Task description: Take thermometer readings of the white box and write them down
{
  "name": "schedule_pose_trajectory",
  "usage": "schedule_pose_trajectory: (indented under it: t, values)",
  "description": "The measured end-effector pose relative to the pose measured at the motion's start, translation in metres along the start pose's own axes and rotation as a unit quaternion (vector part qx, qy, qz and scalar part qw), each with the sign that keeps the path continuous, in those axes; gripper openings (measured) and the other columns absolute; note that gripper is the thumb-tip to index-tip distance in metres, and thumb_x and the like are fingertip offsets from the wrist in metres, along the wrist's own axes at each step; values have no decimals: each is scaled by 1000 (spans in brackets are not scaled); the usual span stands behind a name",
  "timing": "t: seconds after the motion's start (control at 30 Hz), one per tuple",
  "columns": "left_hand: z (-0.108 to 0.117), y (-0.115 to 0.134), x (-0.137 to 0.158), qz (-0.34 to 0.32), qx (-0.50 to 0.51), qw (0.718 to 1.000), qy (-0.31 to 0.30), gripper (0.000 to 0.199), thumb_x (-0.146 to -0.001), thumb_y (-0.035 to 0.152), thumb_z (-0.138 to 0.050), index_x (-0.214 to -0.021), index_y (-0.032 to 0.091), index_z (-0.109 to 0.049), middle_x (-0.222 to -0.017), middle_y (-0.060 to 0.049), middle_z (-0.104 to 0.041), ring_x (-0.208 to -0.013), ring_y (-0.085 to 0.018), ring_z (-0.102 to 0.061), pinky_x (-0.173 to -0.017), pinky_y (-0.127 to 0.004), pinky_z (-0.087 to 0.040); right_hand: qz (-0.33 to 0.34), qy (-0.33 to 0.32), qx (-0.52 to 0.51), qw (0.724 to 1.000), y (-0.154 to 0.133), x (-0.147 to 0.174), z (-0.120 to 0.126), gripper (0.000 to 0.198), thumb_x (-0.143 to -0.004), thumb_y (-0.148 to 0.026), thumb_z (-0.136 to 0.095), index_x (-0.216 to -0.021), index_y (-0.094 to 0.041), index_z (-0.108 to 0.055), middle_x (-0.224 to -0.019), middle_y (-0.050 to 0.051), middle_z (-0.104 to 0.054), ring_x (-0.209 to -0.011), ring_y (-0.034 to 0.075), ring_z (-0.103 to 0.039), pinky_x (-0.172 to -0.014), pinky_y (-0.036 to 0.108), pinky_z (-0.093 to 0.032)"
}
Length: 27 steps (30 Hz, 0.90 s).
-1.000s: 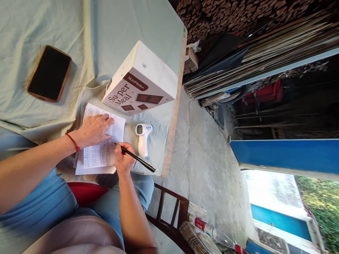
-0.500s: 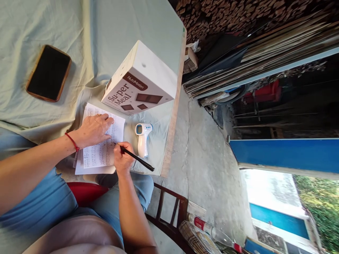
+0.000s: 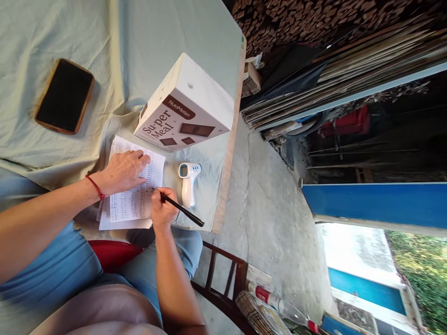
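Sheets of paper (image 3: 122, 207) covered in rows of small handwriting lie at the table's near edge. My left hand (image 3: 126, 171) rests on them, palm down, fingers loosely spread, with a red string at the wrist. A black pen (image 3: 185, 213) is pinched in my right hand (image 3: 163, 208), its tip at the page's right side and its back end sloping right. Just right of that hand lies a white and blue infrared thermometer (image 3: 188, 184). Beyond the paper stands a white box (image 3: 185, 104) printed "NutriMotion Su-per Meal".
A dark-screened phone or tablet in a brown case (image 3: 65, 96) lies at the left on the pale tablecloth (image 3: 150, 28). The wooden table edge (image 3: 228, 163) runs down the right side. A dark wooden chair (image 3: 223, 274) and plastic bottles (image 3: 293, 311) are at the lower right.
My right hand and the pen have shifted very slightly to the right. The left hand, paper, box and thermometer stay where they were.
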<state>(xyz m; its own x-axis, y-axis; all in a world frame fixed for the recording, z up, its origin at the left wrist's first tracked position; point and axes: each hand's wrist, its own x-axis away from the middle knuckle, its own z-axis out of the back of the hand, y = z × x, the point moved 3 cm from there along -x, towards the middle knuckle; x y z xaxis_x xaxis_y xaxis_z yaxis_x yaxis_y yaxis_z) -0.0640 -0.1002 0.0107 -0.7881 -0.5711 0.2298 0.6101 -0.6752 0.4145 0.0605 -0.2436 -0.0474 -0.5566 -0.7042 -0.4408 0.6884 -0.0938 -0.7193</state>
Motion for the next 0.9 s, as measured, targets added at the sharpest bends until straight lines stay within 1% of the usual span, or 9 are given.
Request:
schedule_pose_trajectory:
  t: [0.27,0.33,0.43,0.53,0.63,0.7,0.77,0.83,0.9]
  values:
    - [-2,-1,0,-6,7,1000,10,44,-99,37,-63,-136,13,-59,-131,-16,-67,-115,-35,-68,-85,-40,-54,16,7,-10,1000,3,-1,0,23,-95,-39,-58,-81,-21,-62,-68,-2,-62,-57,13,-57,-58,26,-50]
    - [-2,-2,-1,-6,21,1000,14,43,-98,36,-63,-134,13,-60,-130,-16,-67,-113,-35,-68,-85,-41,-54,-1,33,-17,999,5,1,0,27,-96,-44,-58,-83,-21,-62,-71,0,-63,-59,13,-58,-60,27,-51]
    - [-2,-6,-4,0,44,999,9,46,-95,37,-65,-135,15,-61,-128,-15,-68,-114,-34,-68,-88,-42,-55,-58,62,-34,996,7,4,-1,34,-100,-51,-53,-94,-19,-62,-77,2,-65,-66,15,-62,-65,28,-54]
    - [-4,-14,-6,14,75,997,29,44,-92,33,-68,-132,15,-62,-125,-13,-69,-114,-33,-68,-93,-42,-53,-119,31,-38,992,9,2,-3,40,-105,-53,-43,-109,-17,-62,-84,5,-67,-76,17,-65,-74,31,-57]
    - [-3,-20,3,29,149,986,75,37,-89,26,-68,-122,11,-65,-111,-12,-71,-105,-28,-70,-92,-38,-53,-122,-37,-2,992,8,-13,-7,38,-104,-41,-39,-124,-15,-59,-93,8,-69,-86,21,-68,-84,37,-58]
    - [6,-17,21,35,206,968,136,35,-87,25,-68,-119,13,-64,-104,-10,-70,-88,-22,-68,-85,-36,-54,-109,-88,64,988,5,-31,-12,40,-100,-28,-42,-134,-12,-55,-104,13,-71,-98,25,-69,-93,42,-56]
    - [27,-2,53,21,252,936,245,27,-90,26,-63,-115,16,-64,-101,-7,-69,-78,-18,-63,-78,-33,-53,-115,-138,140,974,-3,-49,-18,46,-94,-18,-47,-138,-8,-54,-113,19,-72,-109,31,-70,-98,45,-54]
    - [52,27,97,-44,304,899,313,20,-99,31,-56,-112,18,-63,-97,-5,-69,-77,-16,-62,-71,-30,-52,-134,-174,182,958,-15,-63,-23,48,-90,-14,-54,-137,-5,-56,-110,22,-73,-109,34,-71,-96,45,-54]
    - [74,67,152,-146,326,880,314,24,-107,37,-49,-118,21,-63,-104,-6,-71,-89,-18,-66,-80,-32,-55,-114,-190,163,962,-33,-68,-24,53,-88,-15,-59,-139,-2,-56,-95,18,-75,-94,33,-74,-84,42,-56]
